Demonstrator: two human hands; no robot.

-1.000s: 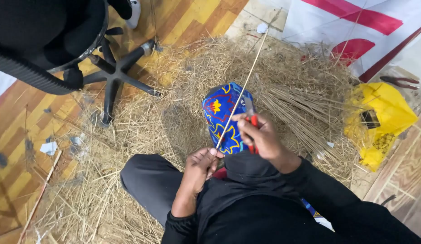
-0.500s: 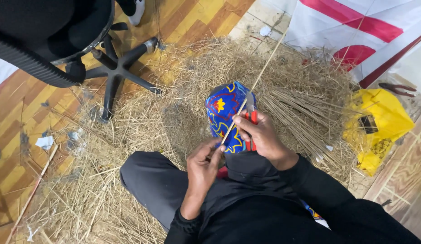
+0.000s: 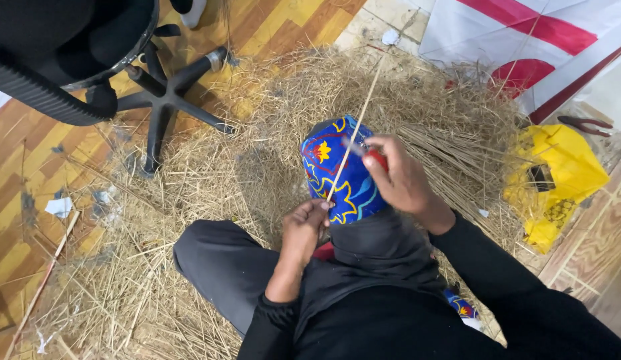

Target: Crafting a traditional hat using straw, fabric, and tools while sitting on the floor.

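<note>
My left hand [image 3: 306,223] pinches the near end of a long thin straw-coloured stick [image 3: 356,121] that slants up and away over the straw. My right hand [image 3: 398,175] grips a small red-handled tool [image 3: 376,159] and holds it against the stick above the left hand. Both hands hover over my raised knee, which is draped in a blue cloth with red and yellow patterns [image 3: 334,171]. I sit on the floor in dark trousers and a black top.
Loose straw [image 3: 210,180] covers the floor around me, with a bundle of straight stalks [image 3: 450,147] at right. A black office chair base [image 3: 165,100] stands at upper left, a yellow bag [image 3: 557,177] at right, a white-and-red kite [image 3: 524,40] at top right.
The stick has slid down through my hands, so its far tip is nearer. My right hand with the red tool has shifted a little up along the stick.
</note>
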